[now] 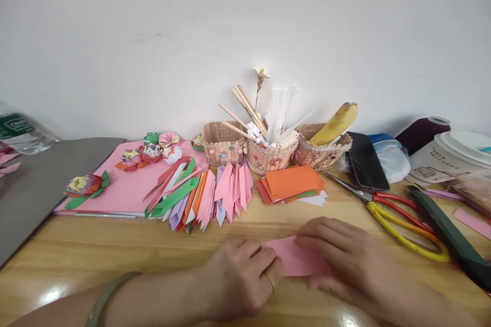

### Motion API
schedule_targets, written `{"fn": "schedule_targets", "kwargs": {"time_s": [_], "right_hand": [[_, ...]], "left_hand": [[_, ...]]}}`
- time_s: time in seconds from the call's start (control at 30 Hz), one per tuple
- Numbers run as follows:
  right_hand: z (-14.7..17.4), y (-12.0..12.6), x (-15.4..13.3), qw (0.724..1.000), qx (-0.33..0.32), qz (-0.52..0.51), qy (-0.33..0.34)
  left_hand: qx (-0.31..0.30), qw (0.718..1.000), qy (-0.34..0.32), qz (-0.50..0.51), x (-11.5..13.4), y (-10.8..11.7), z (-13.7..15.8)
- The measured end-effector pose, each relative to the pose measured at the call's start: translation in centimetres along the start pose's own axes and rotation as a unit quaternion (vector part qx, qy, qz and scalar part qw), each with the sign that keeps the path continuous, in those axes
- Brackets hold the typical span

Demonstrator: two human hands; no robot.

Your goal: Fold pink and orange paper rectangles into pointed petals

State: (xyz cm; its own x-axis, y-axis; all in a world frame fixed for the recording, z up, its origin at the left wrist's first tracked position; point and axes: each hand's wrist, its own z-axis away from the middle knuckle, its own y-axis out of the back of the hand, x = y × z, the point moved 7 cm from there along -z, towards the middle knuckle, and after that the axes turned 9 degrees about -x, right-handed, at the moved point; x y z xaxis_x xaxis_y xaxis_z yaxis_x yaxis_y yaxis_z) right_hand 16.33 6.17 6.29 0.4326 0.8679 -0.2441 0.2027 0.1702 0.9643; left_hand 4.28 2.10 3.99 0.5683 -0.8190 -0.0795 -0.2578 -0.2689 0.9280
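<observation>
A small pink sheet of paper (295, 256) lies at the front of the wooden table between my two hands. My left hand (245, 276), with a ring on one finger, is closed on the paper's left end, its fingers curled. At the right end, my right hand (345, 260) grips the sheet with thumb below and fingers above; this hand is slightly blurred. Beyond them sits a stack of orange, red, green and white paper pieces (295, 183). To its left are rows of folded paper strips (199, 194) in pink, green, purple and orange.
Scissors (399, 219) and a dark green cutter (448, 235) lie at right, near a phone (366, 161) and a white tub (452, 156). Decorated baskets (272, 157) hold sticks and a banana (335, 122). Paper flowers (151, 152) rest on pink sheets (126, 184).
</observation>
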Motion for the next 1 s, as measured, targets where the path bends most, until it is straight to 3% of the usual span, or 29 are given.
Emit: {"fn": "schedule_targets", "kwargs": {"time_s": [0.2,0.37,0.6,1.0], "right_hand": [[1.0,-2.2,0.7,0.995,-0.022,-0.078,-0.051],[1.7,-3.3,2.1,0.982,-0.021,-0.143,-0.120],[2.6,-3.7,3.5,0.955,0.009,-0.163,-0.249],[2.8,-4.1,3.4,0.956,0.029,-0.124,-0.266]], "left_hand": [[0.053,0.990,0.084,0.102,-1.1,0.5,-0.2],[0.045,0.972,0.137,0.183,-2.2,0.0,-0.2],[0.040,0.959,0.195,0.200,-3.1,-0.8,0.3],[-0.004,0.955,0.220,0.198,-3.4,-1.2,0.1]]}}
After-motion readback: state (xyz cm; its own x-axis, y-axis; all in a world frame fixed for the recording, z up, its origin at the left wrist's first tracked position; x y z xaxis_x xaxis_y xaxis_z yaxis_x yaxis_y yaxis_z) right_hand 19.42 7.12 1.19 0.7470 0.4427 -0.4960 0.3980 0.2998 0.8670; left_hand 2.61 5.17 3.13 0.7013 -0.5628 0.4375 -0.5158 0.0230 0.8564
